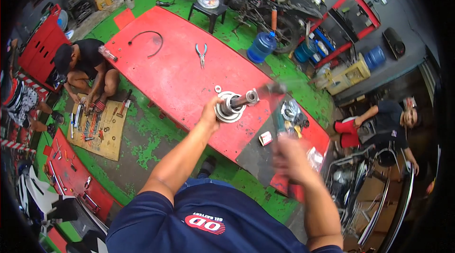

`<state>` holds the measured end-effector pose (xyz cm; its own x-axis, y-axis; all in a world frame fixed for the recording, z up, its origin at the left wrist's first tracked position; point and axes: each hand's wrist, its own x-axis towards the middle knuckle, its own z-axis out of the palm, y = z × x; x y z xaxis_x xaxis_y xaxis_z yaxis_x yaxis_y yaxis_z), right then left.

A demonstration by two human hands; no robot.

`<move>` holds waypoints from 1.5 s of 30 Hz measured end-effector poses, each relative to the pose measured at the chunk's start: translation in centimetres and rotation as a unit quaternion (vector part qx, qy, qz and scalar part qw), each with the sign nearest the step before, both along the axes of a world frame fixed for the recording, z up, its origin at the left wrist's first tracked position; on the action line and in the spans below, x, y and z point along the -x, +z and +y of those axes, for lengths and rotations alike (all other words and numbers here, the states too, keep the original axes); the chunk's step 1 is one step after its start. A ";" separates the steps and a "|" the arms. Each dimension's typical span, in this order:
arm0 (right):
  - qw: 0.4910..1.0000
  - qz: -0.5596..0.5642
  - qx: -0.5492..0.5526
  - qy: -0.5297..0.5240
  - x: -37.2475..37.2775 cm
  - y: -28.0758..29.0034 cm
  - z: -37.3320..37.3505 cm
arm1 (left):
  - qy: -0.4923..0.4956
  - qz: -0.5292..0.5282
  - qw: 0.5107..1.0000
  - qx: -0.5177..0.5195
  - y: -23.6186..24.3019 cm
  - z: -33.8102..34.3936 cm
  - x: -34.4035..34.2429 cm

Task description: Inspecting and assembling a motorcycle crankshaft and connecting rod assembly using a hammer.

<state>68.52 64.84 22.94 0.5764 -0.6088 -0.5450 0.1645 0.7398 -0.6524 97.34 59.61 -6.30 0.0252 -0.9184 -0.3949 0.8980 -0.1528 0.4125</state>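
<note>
Two hands work above the long red bench [166, 70]: the left hand [210, 113] is closed around a grey metal shaft with a round flanged base [232, 105], holding it tilted over the bench's near edge. The right hand [289, 156] grips the handle of a dark-headed hammer [275, 93], blurred, its head just beside the shaft's upper end; contact cannot be told. Silver pliers [201, 54] and a curved black cable [147, 42] lie further up the bench, a small pile of metal parts [291, 113] near the right hand, a person crouching [85, 66] over tools at left.
</note>
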 end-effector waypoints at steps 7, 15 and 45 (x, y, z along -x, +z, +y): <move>0.953 0.230 0.140 -0.135 0.3 -5.2 3.2 | 0.005 -0.054 0.997 -0.049 -1.8 0.7 -0.1; 0.945 0.253 0.169 -0.123 2.3 -9.0 5.7 | -0.007 -0.009 0.998 -0.058 -0.1 0.5 0.6; 0.685 0.177 0.699 0.102 -9.8 10.6 -11.4 | -0.064 -0.088 0.993 0.037 24.6 0.0 6.1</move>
<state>78.33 53.45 33.57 0.7099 -0.6048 0.3609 -0.2015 -0.6654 -0.7188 91.21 59.59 18.28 -0.0306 -0.9447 -0.3265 0.7868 -0.2242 0.5751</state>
